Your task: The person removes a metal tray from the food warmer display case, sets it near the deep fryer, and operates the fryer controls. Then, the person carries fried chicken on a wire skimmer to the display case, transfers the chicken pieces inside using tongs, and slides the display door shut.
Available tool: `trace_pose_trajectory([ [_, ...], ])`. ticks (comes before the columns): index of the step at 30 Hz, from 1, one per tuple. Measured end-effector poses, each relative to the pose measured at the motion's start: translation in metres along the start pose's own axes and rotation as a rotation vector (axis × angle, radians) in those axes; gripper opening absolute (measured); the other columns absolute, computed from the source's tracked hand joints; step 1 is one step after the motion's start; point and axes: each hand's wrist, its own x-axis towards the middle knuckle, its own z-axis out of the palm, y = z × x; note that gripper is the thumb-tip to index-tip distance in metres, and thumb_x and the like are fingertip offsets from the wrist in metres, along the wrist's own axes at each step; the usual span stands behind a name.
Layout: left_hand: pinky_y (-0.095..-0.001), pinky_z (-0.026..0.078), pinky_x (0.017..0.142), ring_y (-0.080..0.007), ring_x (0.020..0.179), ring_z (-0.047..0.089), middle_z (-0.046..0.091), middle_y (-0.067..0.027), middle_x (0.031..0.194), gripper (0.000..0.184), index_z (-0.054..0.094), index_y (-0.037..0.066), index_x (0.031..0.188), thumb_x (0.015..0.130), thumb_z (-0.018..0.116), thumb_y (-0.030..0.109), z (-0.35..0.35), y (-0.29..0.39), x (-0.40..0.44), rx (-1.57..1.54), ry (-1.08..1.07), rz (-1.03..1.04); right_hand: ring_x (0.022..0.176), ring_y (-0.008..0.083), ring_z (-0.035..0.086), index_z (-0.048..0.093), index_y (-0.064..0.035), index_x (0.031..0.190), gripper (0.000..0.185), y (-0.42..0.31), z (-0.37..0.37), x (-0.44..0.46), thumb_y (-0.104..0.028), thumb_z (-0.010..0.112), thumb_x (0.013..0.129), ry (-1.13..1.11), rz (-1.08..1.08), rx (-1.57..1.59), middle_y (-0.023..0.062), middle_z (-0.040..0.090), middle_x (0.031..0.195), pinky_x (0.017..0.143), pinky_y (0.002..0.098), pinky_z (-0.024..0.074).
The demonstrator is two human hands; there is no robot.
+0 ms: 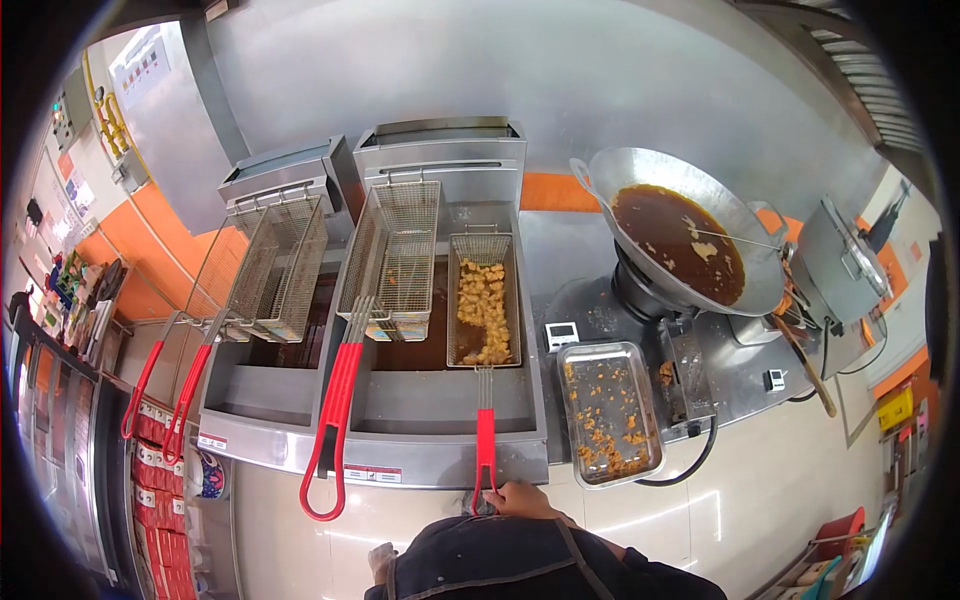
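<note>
My right hand [522, 499] is closed around the end of the red handle [486, 440] of a fryer basket. That wire basket [485, 360] sits low in the right fryer and holds golden fried pieces [482, 308]. Close to my dark apron [480, 560], at its left side, hangs my left hand [381, 560], partly hidden; its fingers do not show clearly, and no object is visible in it. Beside the held basket, a second wire basket [405, 230] with a red handle is raised above the dark oil.
More wire baskets [280, 260] hang over the left fryer [260, 400], their red handles jutting forward. On the right stand a metal tray [575, 450] with fried crumbs, a timer [561, 336], a large wok [640, 170] of brown oil, a wooden-handled tool [808, 370] and a lidded pot [835, 275].
</note>
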Motion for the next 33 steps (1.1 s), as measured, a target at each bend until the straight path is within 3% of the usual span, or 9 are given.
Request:
trace_pose_trajectory([
  [7,-0.0431,0.046,0.064,-0.0325,0.076,0.063,0.065,-0.0143,0.079,0.018,0.063,0.009,0.074,0.077,0.059,0.026,0.001,-0.003,0.005,-0.009,0.034,0.046,0.077,0.0347,0.064,0.069,-0.0073,0.077,0.052,-0.007,-0.010,-0.009,-0.053,0.046,0.086,0.090,-0.054,0.027,0.0150,0.065,0.071,0.071,0.0427,0.0478],
  [16,-0.0426,0.046,0.064,-0.0321,0.077,0.063,0.065,-0.0140,0.081,0.017,0.062,0.010,0.073,0.078,0.057,0.025,-0.012,0.010,0.015,0.026,-0.082,-0.018,0.059,0.0221,0.062,0.068,-0.0070,0.072,0.053,-0.029,-0.047,-0.028,-0.051,0.044,0.090,0.167,-0.097,0.275,0.0088,0.060,0.057,0.063,0.0329,0.0473],
  [26,-0.0439,0.045,0.062,-0.0329,0.074,0.062,0.064,-0.0146,0.074,0.017,0.059,0.008,0.067,0.075,0.059,0.024,-0.003,0.003,0.033,0.006,0.079,0.177,0.056,0.0154,0.060,0.066,-0.0012,0.072,0.050,-0.029,-0.050,-0.029,-0.043,0.047,0.092,0.133,-0.155,0.445,0.0070,0.061,0.060,0.056,0.0288,0.0470],
  [33,-0.0422,0.046,0.061,-0.0322,0.070,0.063,0.064,-0.0144,0.070,0.017,0.059,0.007,0.065,0.076,0.059,0.021,-0.016,0.013,0.039,-0.005,0.110,0.184,0.057,0.0149,0.061,0.067,0.0001,0.075,0.050,-0.033,-0.052,-0.032,-0.042,0.046,0.092,0.121,-0.145,0.517,0.0076,0.062,0.062,0.057,0.0282,0.0473],
])
